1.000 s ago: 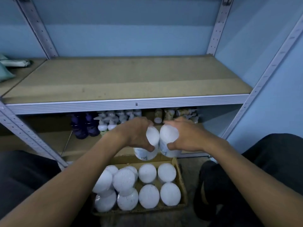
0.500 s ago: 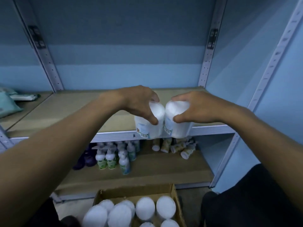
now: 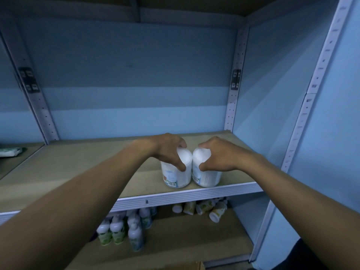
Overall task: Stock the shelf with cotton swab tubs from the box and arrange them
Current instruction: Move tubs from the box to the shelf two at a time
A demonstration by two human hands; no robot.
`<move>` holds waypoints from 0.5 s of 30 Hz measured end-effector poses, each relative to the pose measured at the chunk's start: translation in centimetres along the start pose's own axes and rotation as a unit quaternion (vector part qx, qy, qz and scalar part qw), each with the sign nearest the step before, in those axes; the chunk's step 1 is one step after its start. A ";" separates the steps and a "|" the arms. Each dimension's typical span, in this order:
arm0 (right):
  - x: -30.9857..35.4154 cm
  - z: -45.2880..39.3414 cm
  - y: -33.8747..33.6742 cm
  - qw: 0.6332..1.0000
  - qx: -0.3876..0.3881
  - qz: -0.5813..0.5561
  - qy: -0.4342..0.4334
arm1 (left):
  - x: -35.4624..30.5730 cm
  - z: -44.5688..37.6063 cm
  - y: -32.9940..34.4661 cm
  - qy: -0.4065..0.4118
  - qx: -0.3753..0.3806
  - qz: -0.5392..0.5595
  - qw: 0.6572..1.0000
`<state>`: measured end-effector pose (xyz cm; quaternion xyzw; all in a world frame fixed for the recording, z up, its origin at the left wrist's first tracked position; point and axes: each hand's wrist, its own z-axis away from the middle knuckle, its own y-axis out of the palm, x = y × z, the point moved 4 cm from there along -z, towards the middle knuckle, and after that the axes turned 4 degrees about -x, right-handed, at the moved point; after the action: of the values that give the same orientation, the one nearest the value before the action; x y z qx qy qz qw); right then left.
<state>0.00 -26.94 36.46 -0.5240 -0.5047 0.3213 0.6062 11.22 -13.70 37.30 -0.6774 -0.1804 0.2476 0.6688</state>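
On bare wooden shelf [image 3: 78, 168], left hand [image 3: 167, 151] and right hand [image 3: 218, 154] each clasping round white plastic tubs [image 3: 177, 176].

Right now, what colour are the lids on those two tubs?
White, both lids, seen clearly in the head view.

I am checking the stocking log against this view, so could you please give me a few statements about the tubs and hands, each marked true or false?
1. Each hand grips one tub: the left hand on the left tub, the right hand on the right tub. True.
2. The two tubs stand far apart. False: they stand side by side, seemingly touching.
3. The tubs are near the front edge of the shelf. True.
4. The tubs lie on their sides. False: they stand upright.
5. The lower shelf holds nothing. False: bottles stand there.
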 end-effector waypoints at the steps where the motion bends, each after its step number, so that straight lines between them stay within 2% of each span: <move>1: -0.1 -0.2 0.2 1.000 0.001 0.007 0.001 | 0.0 -0.4 0.3 -0.002 0.003 0.007 1.000; 11: -1.5 -1.4 1.4 0.999 0.035 0.016 0.022 | -0.5 -1.9 1.4 0.002 0.014 0.034 0.999; 15: -0.8 -1.2 1.3 0.999 0.002 0.044 0.026 | -0.7 -1.4 1.7 -0.001 -0.013 0.012 1.000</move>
<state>1.07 -27.77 35.04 -0.5521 -0.4650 0.3351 0.6055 11.29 -15.35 35.69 -0.6879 -0.1762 0.2538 0.6568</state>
